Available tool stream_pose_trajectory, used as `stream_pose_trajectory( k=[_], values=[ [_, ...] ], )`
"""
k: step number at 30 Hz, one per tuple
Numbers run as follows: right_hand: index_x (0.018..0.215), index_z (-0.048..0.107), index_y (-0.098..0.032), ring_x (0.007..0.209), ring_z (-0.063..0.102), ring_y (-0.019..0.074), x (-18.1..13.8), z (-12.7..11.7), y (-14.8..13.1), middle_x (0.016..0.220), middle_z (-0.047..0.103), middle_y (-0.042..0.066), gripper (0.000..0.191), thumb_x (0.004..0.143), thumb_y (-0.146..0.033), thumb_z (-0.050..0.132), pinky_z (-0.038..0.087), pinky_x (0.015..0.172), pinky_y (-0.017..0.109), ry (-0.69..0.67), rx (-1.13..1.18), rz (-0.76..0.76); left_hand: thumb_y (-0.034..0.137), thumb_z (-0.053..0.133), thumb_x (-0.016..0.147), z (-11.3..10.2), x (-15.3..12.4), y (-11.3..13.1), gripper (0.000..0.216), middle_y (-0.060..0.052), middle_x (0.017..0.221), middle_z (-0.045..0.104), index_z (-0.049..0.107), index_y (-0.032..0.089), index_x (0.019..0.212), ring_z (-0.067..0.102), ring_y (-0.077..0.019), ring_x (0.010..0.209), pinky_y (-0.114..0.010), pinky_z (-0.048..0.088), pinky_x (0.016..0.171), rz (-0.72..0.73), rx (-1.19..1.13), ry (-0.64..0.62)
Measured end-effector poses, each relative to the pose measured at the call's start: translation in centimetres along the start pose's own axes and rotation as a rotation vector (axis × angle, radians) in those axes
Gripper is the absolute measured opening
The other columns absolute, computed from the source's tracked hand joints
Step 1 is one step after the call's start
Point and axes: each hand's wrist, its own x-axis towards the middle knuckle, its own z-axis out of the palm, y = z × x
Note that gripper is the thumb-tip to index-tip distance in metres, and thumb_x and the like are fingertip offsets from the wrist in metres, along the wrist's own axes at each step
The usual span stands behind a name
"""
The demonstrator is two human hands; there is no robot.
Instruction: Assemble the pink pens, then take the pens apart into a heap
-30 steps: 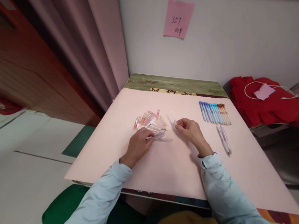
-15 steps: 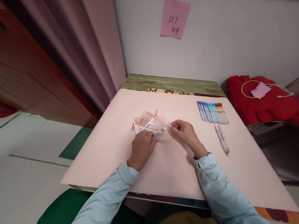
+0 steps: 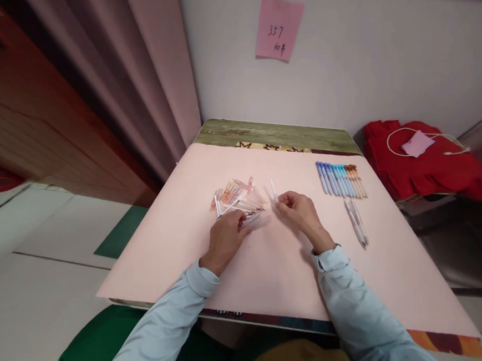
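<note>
My left hand (image 3: 226,237) is closed, thumb against fingers, on a translucent pen barrel (image 3: 257,222) that points right and is blurred. Between the thumb and fingers of my right hand (image 3: 302,213) is a thin white pen refill (image 3: 273,189), its free end tilted up and away from me. A small gap separates the two hands. Just beyond my left hand lies a loose pile of pen parts (image 3: 234,193), with pinkish clear barrels and white refills crossing one another. Part of the pile is hidden behind my left fingers.
On the right of the pink-covered table (image 3: 274,278) lies a neat row of blue, light blue and brown pens (image 3: 341,180). Nearer me are a few whitish pens (image 3: 356,224) side by side. A red cloth (image 3: 394,174) with a white cord stands beyond the right edge.
The refill in my right hand has swung slightly to the right. My left hand has shifted a little left and towards me, with the barrel still in it.
</note>
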Motion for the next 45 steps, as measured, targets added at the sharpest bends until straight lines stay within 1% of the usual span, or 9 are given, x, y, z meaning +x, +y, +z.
stream_pose_trajectory(
  k=[3, 5, 8, 11, 15, 19, 31, 36, 45],
  values=[
    [0.078, 0.068, -0.022, 0.061, 0.058, 0.0158, -0.1, -0.1, -0.1, 0.066, 0.066, -0.001, 0.014, 0.075, -0.033, 0.061, 0.041, 0.059, 0.026, 0.000, 0.025, 0.000, 0.023, 0.074, 0.076, -0.4, 0.3, -0.4, 0.022, -0.001, 0.081, 0.066, 0.070, 0.022, 0.097, 0.058, -0.0173, 0.073, -0.030, 0.043, 0.069, -0.020, -0.212, 0.024],
    [0.078, 0.067, -0.022, 0.060, 0.057, 0.0156, -0.1, -0.2, -0.3, 0.065, 0.065, -0.001, 0.014, 0.075, -0.034, 0.061, 0.041, 0.058, 0.026, 0.007, 0.071, -0.002, 0.028, 0.074, 0.076, -0.9, 0.6, -0.6, 0.021, -0.002, 0.081, 0.066, 0.073, 0.021, 0.096, 0.058, -0.0162, 0.072, -0.029, 0.044, 0.069, -0.048, -0.393, 0.084],
    [0.079, 0.066, -0.021, 0.058, 0.054, 0.0143, -0.4, 0.2, -0.9, 0.063, 0.062, -0.002, 0.016, 0.075, -0.036, 0.064, 0.041, 0.055, 0.024, -0.018, 0.214, -0.018, 0.035, 0.077, 0.075, -1.6, 1.2, -0.9, 0.025, -0.002, 0.078, 0.067, 0.073, 0.018, 0.093, 0.058, -0.0142, 0.068, -0.027, 0.046, 0.065, -0.210, -0.736, 0.183],
    [0.083, 0.066, -0.019, 0.056, 0.052, 0.0124, -1.3, 1.2, -1.9, 0.065, 0.061, -0.002, 0.018, 0.076, -0.036, 0.065, 0.039, 0.052, 0.022, -0.182, 0.369, -0.088, 0.038, 0.079, 0.074, -2.2, 1.6, -0.9, 0.031, -0.003, 0.081, 0.070, 0.070, 0.015, 0.094, 0.059, -0.0113, 0.065, -0.026, 0.049, 0.063, -0.399, -1.101, 0.179],
    [0.084, 0.066, -0.020, 0.056, 0.052, 0.0108, -2.9, 2.5, -3.4, 0.068, 0.063, -0.002, 0.010, 0.077, -0.027, 0.063, 0.039, 0.052, 0.021, -0.479, 0.402, -0.185, 0.034, 0.078, 0.077, -2.5, 1.5, -0.6, 0.027, -0.007, 0.096, 0.074, 0.065, 0.015, 0.091, 0.069, -0.0134, 0.082, -0.028, 0.055, 0.081, -0.423, -1.360, 0.187],
    [0.078, 0.064, -0.020, 0.058, 0.052, 0.0106, -3.7, 2.9, -4.1, 0.067, 0.061, -0.003, 0.004, 0.076, -0.020, 0.061, 0.039, 0.053, 0.021, -0.552, 0.333, -0.212, 0.032, 0.074, 0.082, -2.7, 1.2, -0.4, 0.025, -0.009, 0.101, 0.074, 0.066, 0.014, 0.096, 0.070, -0.0160, 0.093, -0.031, 0.055, 0.089, -0.388, -1.389, 0.182],
    [0.079, 0.063, -0.020, 0.057, 0.054, 0.0110, -3.6, 3.0, -3.9, 0.067, 0.062, -0.003, 0.004, 0.077, -0.020, 0.059, 0.039, 0.053, 0.022, -0.528, 0.290, -0.199, 0.032, 0.076, 0.080, -2.7, 0.9, 0.1, 0.028, -0.011, 0.099, 0.075, 0.059, 0.014, 0.092, 0.072, -0.0201, 0.091, -0.037, 0.055, 0.090, -0.393, -1.368, 0.139],
    [0.080, 0.062, -0.019, 0.058, 0.053, 0.0105, -3.5, 3.1, -3.8, 0.068, 0.061, -0.003, 0.004, 0.078, -0.020, 0.059, 0.039, 0.054, 0.022, -0.546, 0.290, -0.196, 0.032, 0.076, 0.080, -2.7, 1.0, -0.1, 0.028, -0.012, 0.098, 0.075, 0.060, 0.014, 0.095, 0.072, -0.0205, 0.090, -0.037, 0.055, 0.088, -0.398, -1.366, 0.173],
    [0.081, 0.063, -0.019, 0.059, 0.052, 0.0104, -3.6, 3.0, -4.0, 0.069, 0.061, -0.003, 0.004, 0.078, -0.020, 0.060, 0.038, 0.054, 0.022, -0.561, 0.327, -0.194, 0.030, 0.072, 0.084, -2.3, 0.8, -0.8, 0.022, -0.014, 0.099, 0.075, 0.067, 0.011, 0.093, 0.072, -0.0224, 0.092, -0.036, 0.057, 0.087, -0.456, -1.475, 0.120]
  ],
)
